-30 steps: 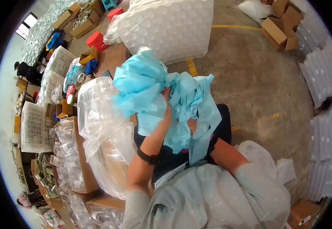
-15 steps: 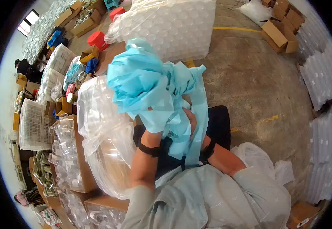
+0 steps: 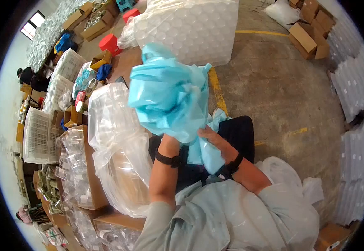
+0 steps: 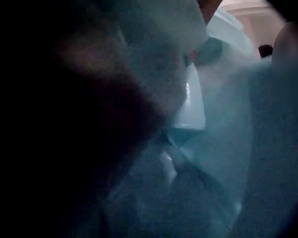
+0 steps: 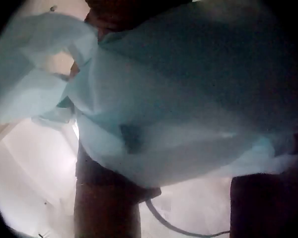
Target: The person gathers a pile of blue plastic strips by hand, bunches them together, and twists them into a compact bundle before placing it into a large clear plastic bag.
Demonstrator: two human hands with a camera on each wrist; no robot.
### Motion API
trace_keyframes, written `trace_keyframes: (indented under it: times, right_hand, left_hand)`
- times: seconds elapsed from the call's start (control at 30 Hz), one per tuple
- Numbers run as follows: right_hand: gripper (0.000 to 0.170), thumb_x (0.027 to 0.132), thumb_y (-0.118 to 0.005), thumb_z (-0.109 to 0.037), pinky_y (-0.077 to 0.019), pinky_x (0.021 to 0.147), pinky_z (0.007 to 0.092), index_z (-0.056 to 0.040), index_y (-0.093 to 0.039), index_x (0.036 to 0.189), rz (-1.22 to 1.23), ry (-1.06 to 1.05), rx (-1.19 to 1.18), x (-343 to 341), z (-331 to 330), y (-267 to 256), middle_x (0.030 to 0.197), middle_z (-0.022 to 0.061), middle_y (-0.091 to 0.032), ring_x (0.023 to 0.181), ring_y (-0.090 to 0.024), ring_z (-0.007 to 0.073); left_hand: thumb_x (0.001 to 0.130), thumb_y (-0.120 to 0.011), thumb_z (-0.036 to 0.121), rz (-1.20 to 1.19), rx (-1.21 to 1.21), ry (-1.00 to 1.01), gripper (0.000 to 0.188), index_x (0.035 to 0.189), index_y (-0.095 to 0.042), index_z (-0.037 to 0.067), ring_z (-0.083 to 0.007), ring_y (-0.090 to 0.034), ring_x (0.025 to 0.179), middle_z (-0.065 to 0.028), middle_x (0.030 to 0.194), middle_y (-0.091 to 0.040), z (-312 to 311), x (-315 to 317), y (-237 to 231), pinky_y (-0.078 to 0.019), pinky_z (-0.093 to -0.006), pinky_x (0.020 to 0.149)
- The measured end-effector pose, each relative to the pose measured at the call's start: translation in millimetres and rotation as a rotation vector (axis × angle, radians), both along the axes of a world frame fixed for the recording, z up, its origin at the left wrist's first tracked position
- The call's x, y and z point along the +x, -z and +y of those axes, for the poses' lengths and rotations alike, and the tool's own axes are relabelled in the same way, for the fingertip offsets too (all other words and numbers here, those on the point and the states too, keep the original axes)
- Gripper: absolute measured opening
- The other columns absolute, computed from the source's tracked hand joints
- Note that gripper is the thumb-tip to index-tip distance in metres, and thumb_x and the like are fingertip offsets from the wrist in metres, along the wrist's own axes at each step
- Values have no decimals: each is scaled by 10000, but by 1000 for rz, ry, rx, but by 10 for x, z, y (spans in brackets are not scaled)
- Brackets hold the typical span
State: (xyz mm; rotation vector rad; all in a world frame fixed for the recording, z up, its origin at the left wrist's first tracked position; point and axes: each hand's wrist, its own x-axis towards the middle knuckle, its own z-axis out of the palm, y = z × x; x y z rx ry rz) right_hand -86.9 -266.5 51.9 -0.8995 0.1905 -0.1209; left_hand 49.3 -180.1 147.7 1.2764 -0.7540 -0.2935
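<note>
A bulky bundle of thin light-blue plastic sheeting (image 3: 165, 96) is held up before my body, crumpled into a ball with loose folds. My left hand (image 3: 170, 141) reaches into it from below and grips it; the fingers are hidden by folds. At the bundle's lower right my right hand (image 3: 213, 136) grips gathered sheeting, and a loose tail (image 3: 205, 154) hangs beneath. The left wrist view is mostly dark, with sheeting (image 4: 218, 134) close to the camera. In the right wrist view, the sheeting (image 5: 154, 94) spreads across the middle.
A clear plastic bag (image 3: 115, 125) stands at my left beside cartons of clear containers (image 3: 75, 167). Ahead is a wrapped stack of clear round items (image 3: 190, 35). Red buckets (image 3: 110, 44) sit beyond. Open cardboard boxes (image 3: 309, 42) and stacked translucent packs (image 3: 351, 83) line the right.
The sheeting has been gathered from a wide spread into a rounder bundle. My right hand has come up to its lower edge, and the left hand has gone out of sight under the folds.
</note>
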Motion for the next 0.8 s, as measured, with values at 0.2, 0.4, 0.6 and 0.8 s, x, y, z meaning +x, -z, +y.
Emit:
trace_keyframes:
  times: [0.2, 0.4, 0.6, 0.8]
  right_hand:
    - [487, 926, -785, -206, -535, 941, 385, 7, -617, 1330, -27, -136, -16, -33, 65, -589, 1274, 102, -646, 1122, -629, 193]
    - [514, 870, -790, -200, -533, 940, 391, -19, -606, 1316, 17, -356, 101, 75, -49, -354, 1254, 123, -652, 1129, -633, 219]
    - [498, 861, -758, -309, -511, 1004, 438, -62, -624, 1272, 111, -408, -703, -15, -420, -668, 1205, 151, -681, 1163, -644, 311]
    - [300, 804, -655, -200, -545, 898, 518, -22, -700, 1042, -95, -266, -1419, 235, -987, -468, 965, 213, -705, 963, -688, 437]
  left_hand:
    - [863, -752, 191, -94, 60, 71, 468, 1254, -628, -34, -350, -621, 1134, -173, 1277, -643, -103, 136, 123, -488, -449, 1003]
    - [835, -729, 208, -775, -10, -78, 376, 1119, -637, -20, -401, -628, 1081, -200, 1163, -666, -110, 310, -201, -475, -478, 967]
    - [805, -716, 245, -1251, 189, -205, 379, 1095, -649, 10, -348, -647, 1061, -166, 1125, -675, 118, 462, -522, -460, -518, 958]
    - [785, -782, 191, -864, 397, 174, 382, 1130, -697, 50, -337, -697, 961, -124, 1104, -719, 324, 547, -241, -558, -417, 883]
